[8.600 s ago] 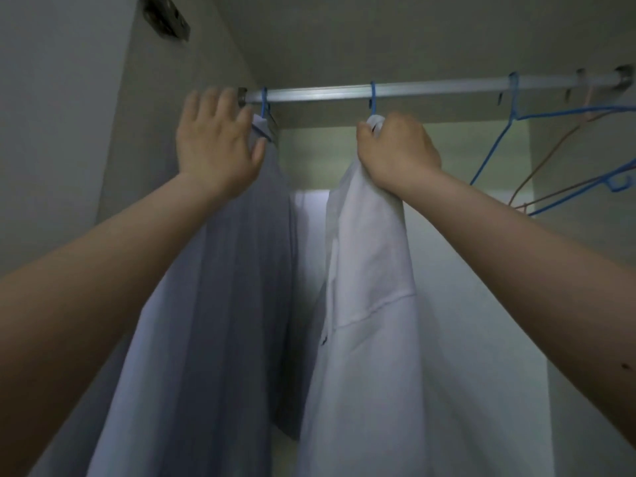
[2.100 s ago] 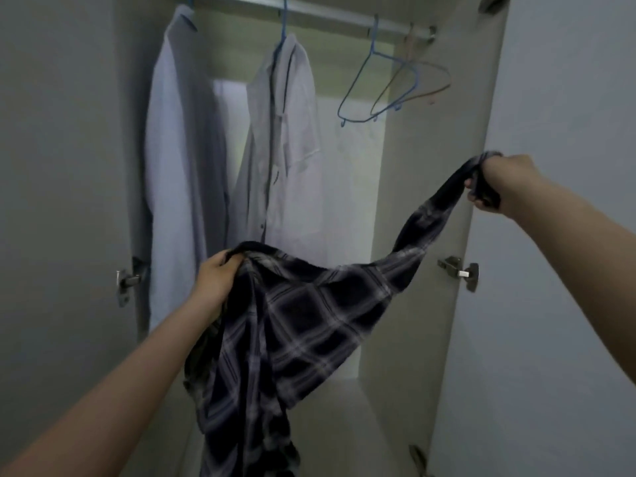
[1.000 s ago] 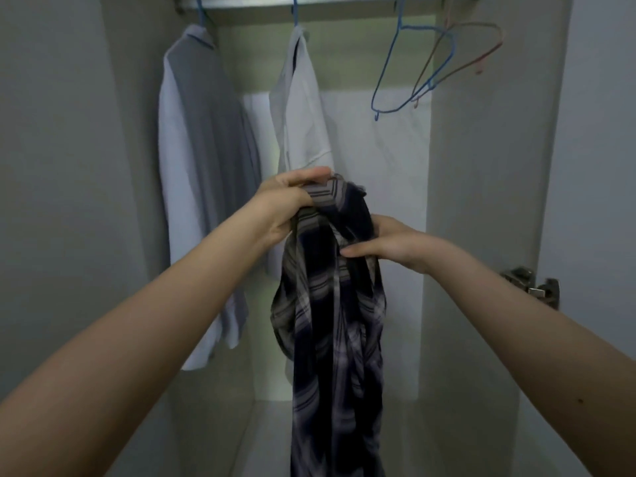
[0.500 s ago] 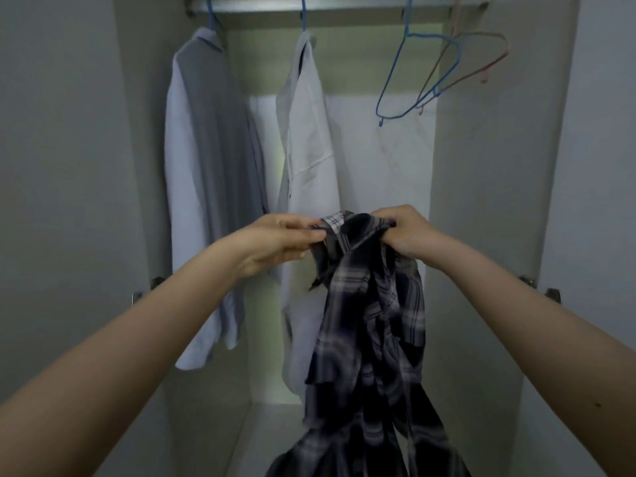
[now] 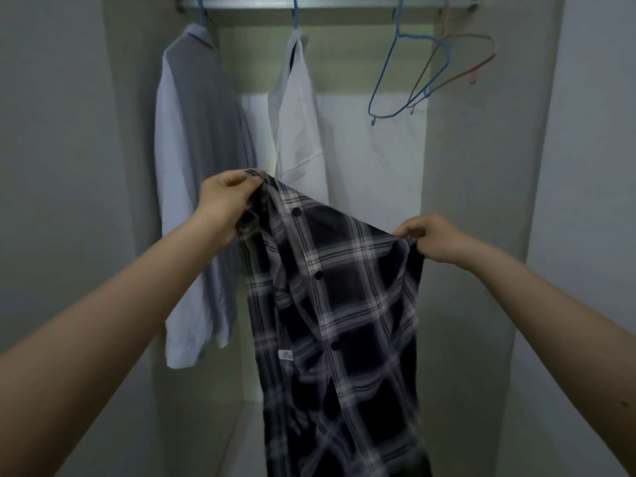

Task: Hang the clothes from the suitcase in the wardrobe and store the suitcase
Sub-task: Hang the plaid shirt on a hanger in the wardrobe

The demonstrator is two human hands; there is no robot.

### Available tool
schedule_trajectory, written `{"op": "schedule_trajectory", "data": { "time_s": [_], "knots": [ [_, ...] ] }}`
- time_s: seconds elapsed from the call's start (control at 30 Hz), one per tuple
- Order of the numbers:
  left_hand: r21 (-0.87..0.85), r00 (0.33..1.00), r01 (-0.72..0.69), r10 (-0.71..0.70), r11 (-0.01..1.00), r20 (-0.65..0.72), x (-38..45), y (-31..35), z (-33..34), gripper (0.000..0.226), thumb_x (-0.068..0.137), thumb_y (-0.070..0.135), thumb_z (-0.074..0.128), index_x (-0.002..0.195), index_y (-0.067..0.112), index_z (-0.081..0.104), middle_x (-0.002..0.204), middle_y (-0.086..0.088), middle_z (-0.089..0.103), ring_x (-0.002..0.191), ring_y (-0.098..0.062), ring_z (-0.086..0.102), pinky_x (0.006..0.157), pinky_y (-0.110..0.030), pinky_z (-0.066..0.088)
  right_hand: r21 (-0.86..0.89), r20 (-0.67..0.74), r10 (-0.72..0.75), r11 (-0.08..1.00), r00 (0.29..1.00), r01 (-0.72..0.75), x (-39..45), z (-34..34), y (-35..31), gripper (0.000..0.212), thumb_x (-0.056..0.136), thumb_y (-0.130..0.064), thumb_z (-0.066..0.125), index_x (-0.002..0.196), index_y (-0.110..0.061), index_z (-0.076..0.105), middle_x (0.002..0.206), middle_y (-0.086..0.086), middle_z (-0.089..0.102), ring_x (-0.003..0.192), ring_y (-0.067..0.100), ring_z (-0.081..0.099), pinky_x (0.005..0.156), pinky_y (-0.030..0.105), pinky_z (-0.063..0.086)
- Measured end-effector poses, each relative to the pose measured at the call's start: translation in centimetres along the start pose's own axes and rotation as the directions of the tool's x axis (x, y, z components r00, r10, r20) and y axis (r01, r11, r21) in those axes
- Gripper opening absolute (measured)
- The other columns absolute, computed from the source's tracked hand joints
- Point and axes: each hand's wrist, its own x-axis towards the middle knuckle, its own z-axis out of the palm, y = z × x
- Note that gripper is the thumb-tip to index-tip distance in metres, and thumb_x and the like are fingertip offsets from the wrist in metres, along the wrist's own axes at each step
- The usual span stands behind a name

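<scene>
Wardrobe holds two hung shirts; both hands pinch a plaid shirt.

Two bare forearms reach into frame from the lower corners, no sleeves, cuffs, watches or bracelets visible along their whole length. The left hand and right hand wear no gloves and no rings that can be made out. Fingernails look short and unpainted, though soft focus limits detail. A small dark mark dots the right forearm near the frame's lower right edge. Nothing of the torso or clothing shows.
</scene>
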Motion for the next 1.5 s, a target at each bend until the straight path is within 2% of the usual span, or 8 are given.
{"op": "schedule_trajectory", "data": {
  "time_s": [0.17, 0.3, 0.43, 0.63, 0.93, 1.1, 1.2, 1.5],
  "knots": [
    [0.195, 0.95, -0.312, 0.304, 0.93, 0.072, 0.0, 1.0, 0.6, 0.017, 0.092, 0.008, 0.052, 0.095, 0.012, 0.068, 0.08, 0.005, 0.065, 0.062, 0.003, 0.06, 0.062, -0.01, 0.048, -0.316, 0.288, 0.113, 0.949, 0.951, -0.017, -0.3, -0.6, 1.1, 0.042, 0.074, 0.014, 0.053, 0.072, -0.026, 0.064, 0.093, 0.009, 0.066, 0.092, 0.02, 0.06, 0.077, 0.028, 0.049],
    [0.429, 0.867, -0.494, 0.469, 0.756, 0.17, -0.6, 2.0, 2.1, 0.022, 0.093, 0.008, 0.046, 0.097, 0.011, 0.068, 0.091, 0.005, 0.062, 0.083, -0.005, 0.055, 0.062, 0.005, 0.033, -0.715, 0.591, 0.438, 0.673, 0.678, 0.189, -1.6, 1.4, -1.6, 0.047, 0.074, -0.023, 0.077, 0.117, -0.015, 0.062, 0.12, 0.0, 0.061, 0.106, 0.018, 0.057, 0.089, 0.026, 0.047],
    [0.504, 0.83, -0.553, 0.493, 0.663, 0.262, -0.8, 2.2, 3.8, 0.019, 0.094, 0.015, 0.047, 0.096, 0.01, 0.066, 0.084, -0.004, 0.063, 0.077, -0.015, 0.055, 0.06, -0.016, 0.035, -0.139, 0.53, 0.059, 0.99, 0.846, 0.018, -2.4, 2.8, -5.3, 0.025, 0.085, -0.027, 0.066, 0.107, -0.018, 0.06, 0.104, 0.001, 0.065, 0.1, 0.017, 0.063, 0.086, 0.029, 0.049],
    [0.606, 0.717, -0.678, 0.558, 0.416, 0.418, -2.1, 2.7, 5.1, 0.03, 0.094, 0.034, 0.048, 0.073, 0.016, 0.058, 0.066, -0.004, 0.059, 0.068, -0.027, 0.056, 0.057, -0.034, 0.042, 0.41, 0.251, -0.138, 0.912, 0.958, 0.024, -2.0, 3.5, -9.5, 0.021, 0.085, -0.034, 0.063, 0.104, -0.024, 0.059, 0.101, -0.007, 0.067, 0.096, 0.01, 0.064, 0.089, 0.029, 0.051],
    [0.332, 0.888, -0.295, 0.129, 0.896, 0.441, -1.7, 1.7, 1.0, 0.014, 0.081, 0.024, 0.07, 0.091, 0.014, 0.069, 0.086, 0.0, 0.068, 0.079, -0.012, 0.063, 0.071, -0.024, 0.052, 0.537, -0.009, 0.023, 0.843, 1.0, -0.015, -0.5, 4.7, -9.2, 0.016, 0.095, -0.016, 0.049, 0.104, -0.017, 0.063, 0.097, 0.005, 0.067, 0.089, 0.021, 0.063, 0.079, 0.033, 0.052],
    [0.35, 0.82, 0.043, -0.234, 0.936, 0.523, -3.5, -2.5, -1.2, 0.076, 0.058, 0.053, 0.077, 0.124, 0.024, 0.052, 0.116, 0.006, 0.062, 0.104, -0.011, 0.061, 0.092, -0.034, 0.051, 0.619, -0.093, 0.089, 0.785, 0.992, -0.012, -0.3, 4.1, -10.3, 0.019, 0.097, -0.009, 0.043, 0.096, -0.014, 0.061, 0.083, 0.003, 0.065, 0.07, 0.015, 0.062, 0.057, 0.021, 0.052],
    [0.44, 0.676, 0.13, -0.403, 0.889, 0.616, -6.3, -4.7, -0.7, 0.065, 0.066, 0.048, 0.076, 0.119, 0.026, 0.045, 0.113, 0.008, 0.059, 0.102, -0.011, 0.061, 0.09, -0.031, 0.051, 0.605, -0.17, 0.123, 0.796, 0.978, 0.005, 0.2, 3.9, -11.1, 0.015, 0.095, -0.012, 0.046, 0.086, -0.009, 0.057, 0.08, 0.008, 0.062, 0.069, 0.019, 0.059, 0.059, 0.024, 0.048],
    [0.325, 0.901, 0.087, -0.214, 0.942, 0.378, -9.6, -9.5, 4.2, 0.007, 0.084, 0.013, 0.06, 0.091, 0.013, 0.061, 0.083, -0.004, 0.062, 0.078, -0.019, 0.06, 0.071, -0.029, 0.051, 0.492, -0.378, 0.224, 0.871, 0.898, -0.01, 1.9, 2.8, -10.0, 0.037, 0.08, -0.004, 0.045, 0.056, -0.022, 0.025, 0.057, -0.001, 0.03, 0.055, 0.014, 0.031, 0.053, 0.026, 0.022]
  ]
}}
